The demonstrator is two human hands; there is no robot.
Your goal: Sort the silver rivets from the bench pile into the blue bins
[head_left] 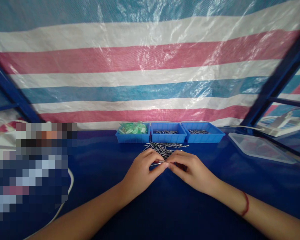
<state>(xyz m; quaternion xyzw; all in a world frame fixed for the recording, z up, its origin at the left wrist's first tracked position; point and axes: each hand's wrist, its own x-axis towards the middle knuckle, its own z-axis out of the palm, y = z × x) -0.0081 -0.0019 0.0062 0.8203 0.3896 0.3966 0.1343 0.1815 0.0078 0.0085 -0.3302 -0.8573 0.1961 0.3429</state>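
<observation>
Striped sheet [145,56]: hanging behind everything, it is showing red, white and blue bands and catching light in its creases above the dark blue tabletop [150,213].
Slim rod [156,164]: it is resting between the two hands, just on the near side of the pile, looking narrow, straight and dark, with a silvery shine along it; its right end is disappearing among the fingertips.
Left hand [140,171]: thumb and fingers are pinching the rod.
Right hand [193,170]: its curled fingertips are meeting the left ones; I cannot tell what they are gripping.
Red band [245,204]: it is circling the right forearm near the wrist.
Loose pile [162,149]: similar dark and silvery rods are lying crisscross just beyond the hands.
Left bin [133,138]: this blue one is holding a heap of green, filmy pieces.
Middle bin [168,138] and right bin [207,138]: both, also blue, are holding thin metallic pieces.
Translucent plastic tray [260,146]: it is lying flat at the right.
White cable [71,180]: it is curving across the tabletop at the left.
</observation>
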